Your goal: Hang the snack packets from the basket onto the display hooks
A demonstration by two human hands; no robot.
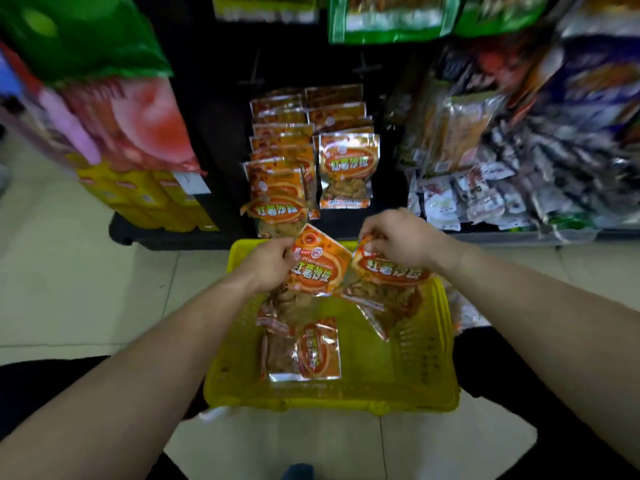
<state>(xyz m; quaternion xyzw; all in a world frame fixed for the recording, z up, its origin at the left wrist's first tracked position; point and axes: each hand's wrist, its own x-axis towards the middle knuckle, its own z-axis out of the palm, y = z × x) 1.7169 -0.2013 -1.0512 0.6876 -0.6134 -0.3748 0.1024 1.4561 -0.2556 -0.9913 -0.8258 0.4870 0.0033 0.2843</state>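
Note:
A yellow plastic basket (429, 382) sits on the floor between my legs. Inside lie orange snack packets, one flat near the middle (317, 351). My left hand (268, 265) grips the top corner of one orange packet (320, 268) held over the basket's far end. My right hand (401, 240) pinches the top of a second orange packet (391, 271) beside it. Straight ahead, two rows of the same packets hang on display hooks: a long left row (277, 188) and a right row (348, 168).
Yellow boxes (149, 199) stand on the low shelf to the left, under red and green bags (121, 126). Silver and white packets (485, 195) crowd the shelf on the right. Green bags (391, 19) hang above. Pale tiled floor surrounds the basket.

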